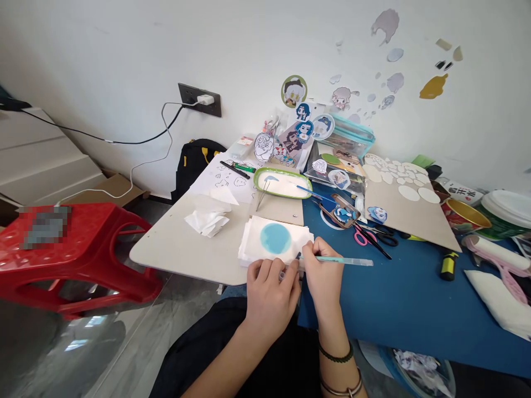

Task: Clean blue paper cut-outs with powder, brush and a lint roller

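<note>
My left hand (270, 294) rests at the near edge of the table with its fingers curled on a small object I cannot make out, next to a stack of white paper (254, 243) that bears a round blue painted patch (275, 238). My right hand (322, 275) grips a thin pale-blue brush (344, 261) whose dark tip points left toward the left hand's fingers. Both hands touch near the stack's front right corner.
A green-rimmed palette tray (282, 182), pink scissors (365, 236), cartoon cut-outs (299, 138), a cardboard sheet with white ovals (404, 204), crumpled tissue (207, 221) and bowls (504, 213) crowd the table. A red plastic stool (74, 249) stands at left. A black bag (194, 160) leans by the wall.
</note>
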The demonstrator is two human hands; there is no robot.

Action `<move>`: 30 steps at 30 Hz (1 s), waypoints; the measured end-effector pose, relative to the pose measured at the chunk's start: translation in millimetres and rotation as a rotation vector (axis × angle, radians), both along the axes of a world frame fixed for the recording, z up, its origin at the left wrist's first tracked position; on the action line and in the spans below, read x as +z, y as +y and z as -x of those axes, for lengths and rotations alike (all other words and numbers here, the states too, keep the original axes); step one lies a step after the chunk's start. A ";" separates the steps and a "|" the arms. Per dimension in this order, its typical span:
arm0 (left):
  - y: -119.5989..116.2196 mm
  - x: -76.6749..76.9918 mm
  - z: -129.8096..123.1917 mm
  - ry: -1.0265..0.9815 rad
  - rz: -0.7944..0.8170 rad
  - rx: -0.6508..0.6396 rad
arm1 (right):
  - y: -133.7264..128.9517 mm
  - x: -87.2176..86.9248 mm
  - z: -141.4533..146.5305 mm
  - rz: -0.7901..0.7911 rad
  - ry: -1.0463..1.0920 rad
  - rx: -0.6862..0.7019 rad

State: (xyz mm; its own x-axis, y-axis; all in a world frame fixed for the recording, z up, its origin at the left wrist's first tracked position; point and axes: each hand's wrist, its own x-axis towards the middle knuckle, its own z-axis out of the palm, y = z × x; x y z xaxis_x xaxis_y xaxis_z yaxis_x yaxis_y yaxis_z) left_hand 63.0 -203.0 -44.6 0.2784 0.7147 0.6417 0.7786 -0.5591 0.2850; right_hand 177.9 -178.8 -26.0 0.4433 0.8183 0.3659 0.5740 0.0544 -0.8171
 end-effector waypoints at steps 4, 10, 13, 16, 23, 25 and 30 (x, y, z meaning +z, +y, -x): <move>-0.4 -0.5 -0.4 -0.005 0.010 0.000 | -0.7 -0.4 -0.7 0.005 -0.015 -0.002; -1.1 -4.0 -0.9 -0.017 -0.005 0.008 | 0.0 -3.7 -1.5 -0.013 -0.047 -0.033; -1.5 -4.6 -0.8 -0.010 -0.007 0.018 | 0.0 -3.8 -0.7 -0.015 -0.055 -0.034; -1.6 -4.6 -0.8 -0.009 -0.009 0.022 | -0.7 -3.3 0.1 -0.013 -0.045 -0.035; -1.6 -6.2 -0.8 -0.010 -0.015 0.023 | -0.8 -6.3 -0.3 -0.005 -0.041 -0.048; -1.6 -6.6 -0.9 -0.010 -0.017 0.024 | -0.6 -6.8 -0.3 -0.005 -0.040 -0.051; -2.0 -6.8 -1.1 -0.009 -0.020 0.032 | -0.2 -5.6 1.0 0.004 -0.034 -0.058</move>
